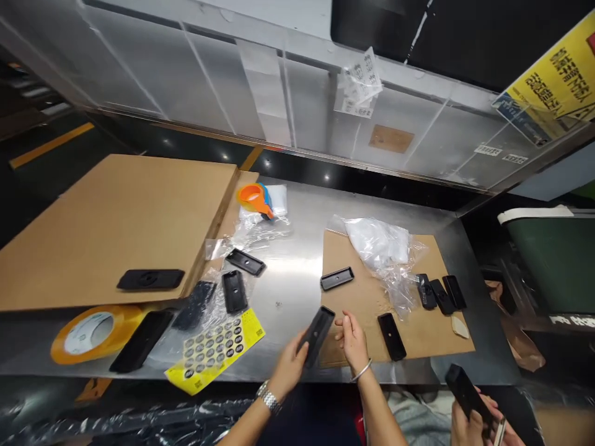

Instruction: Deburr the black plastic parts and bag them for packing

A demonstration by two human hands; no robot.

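My left hand (290,367), with a metal watch on its wrist, grips a long black plastic tray (318,333) near its lower end. The tray is tilted, its hollow side up. Just right of it, my right hand (352,339), wearing a bracelet, is raised with its fingers loosely curled and apart, holding nothing. A yellow sticker sheet (216,352) with round dark stickers lies to the left. Similar black trays lie about, one (337,279) above my hands and another (392,336) to the right on brown cardboard (357,310).
Big cardboard sheets (125,217) with a black part (151,279) cover the left side. Near them are a tape roll (90,334) and an orange dispenser (255,198). Plastic bags (379,241) lie at the back. At lower right, another person's hands (478,424) hold a black part (469,396).
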